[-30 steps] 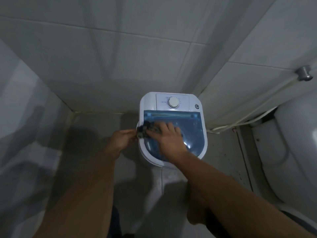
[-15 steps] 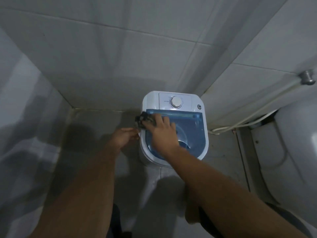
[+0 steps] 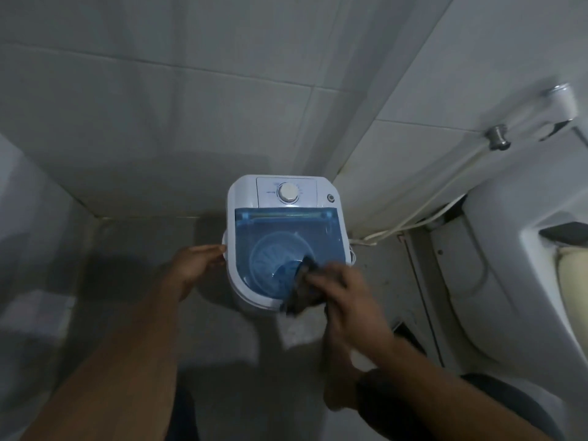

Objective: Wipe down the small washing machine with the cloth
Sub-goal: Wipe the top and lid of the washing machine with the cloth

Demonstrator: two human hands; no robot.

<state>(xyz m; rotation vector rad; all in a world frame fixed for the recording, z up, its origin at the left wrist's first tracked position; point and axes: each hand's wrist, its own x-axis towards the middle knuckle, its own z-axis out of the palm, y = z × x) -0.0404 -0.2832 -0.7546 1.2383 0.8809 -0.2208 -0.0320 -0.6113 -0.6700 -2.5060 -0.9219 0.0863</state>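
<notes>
A small white washing machine (image 3: 241, 198) with a see-through blue lid (image 3: 286, 230) and a round dial (image 3: 288, 192) stands on the floor in the corner of a tiled room. My left hand (image 3: 194, 265) rests against the machine's left side, fingertips touching its rim. My right hand (image 3: 346, 294) grips a dark cloth (image 3: 302, 291) at the lid's near right corner. The cloth hangs over the front rim. Both the hand and the cloth are blurred.
Tiled walls (image 3: 159, 106) close in behind and to the left. A toilet (image 3: 509, 265) stands at the right, with a white hose (image 3: 413, 224) running along the wall to a metal valve (image 3: 496, 136). Grey floor (image 3: 143, 249) lies left of the machine.
My right hand has swept the cloth from the lid's far left corner across to its near right corner. My left hand stays at the machine's left side. The view has shifted.
</notes>
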